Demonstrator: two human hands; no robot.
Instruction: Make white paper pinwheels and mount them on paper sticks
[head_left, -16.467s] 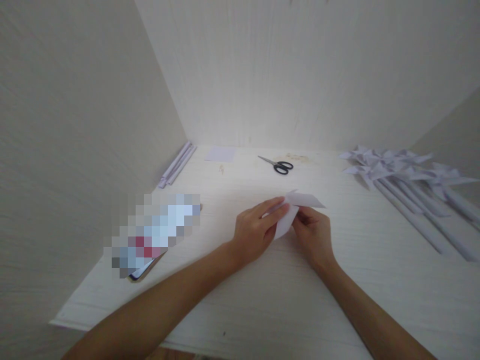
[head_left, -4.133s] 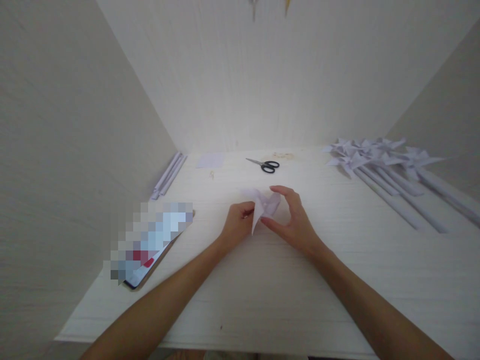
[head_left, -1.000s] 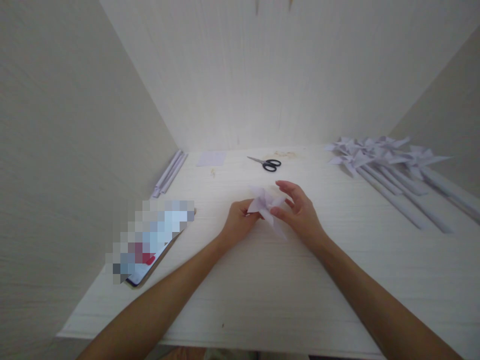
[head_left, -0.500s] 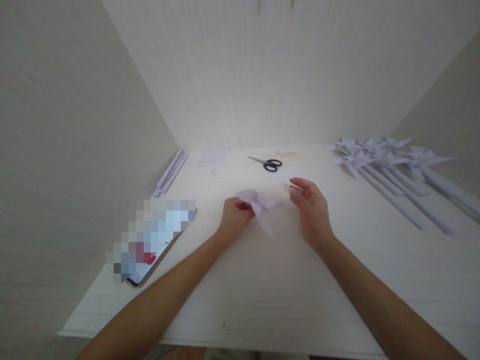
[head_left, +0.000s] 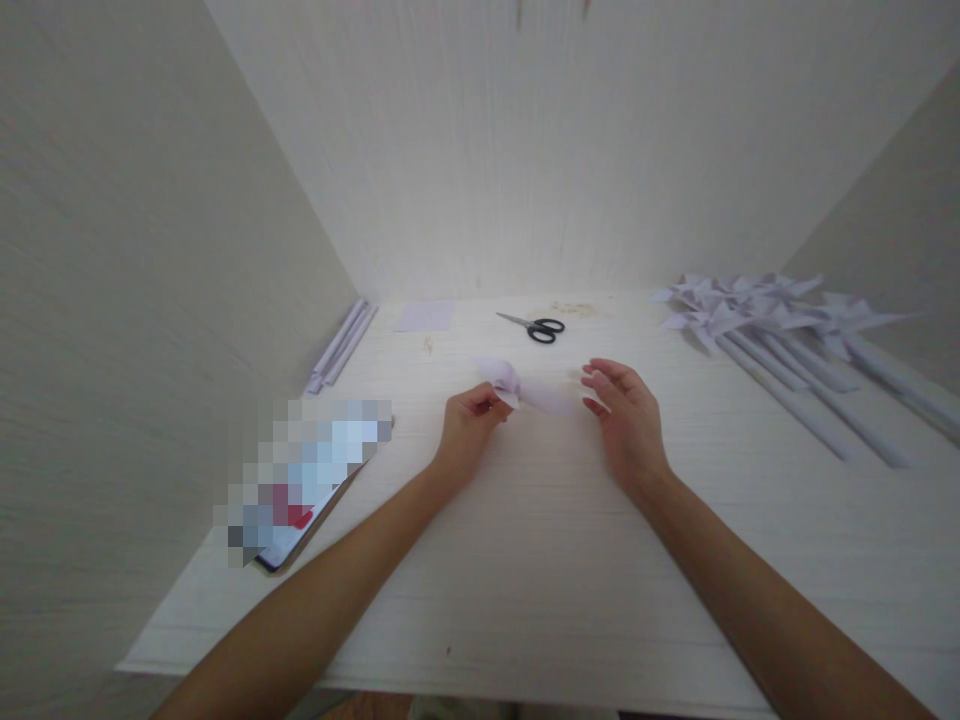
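A pale wood-grain worktop [head_left: 525, 560] sits boxed in by three plain panels. The left hand [head_left: 466, 425] pinches a blurred folded paper piece [head_left: 525, 392] just above the worktop's middle; the right hand [head_left: 626, 415] hovers open beside it. One pair of scissors [head_left: 534, 327], one paper square [head_left: 425, 316], rolled sticks [head_left: 341, 345] at left and a cluster of paper pinwheels [head_left: 757, 315], too overlapped to count, lie around.

A small craft desk set in a pale wood-grain alcove, walled on three sides. On the white wood-grain tabletop [head_left: 540, 560] lie black-handled scissors [head_left: 534, 326], a row of finished white paper pinwheels on rolled paper sticks [head_left: 757, 320], spare rolled white paper sticks [head_left: 339, 346] and a small square white paper sheet [head_left: 425, 315]
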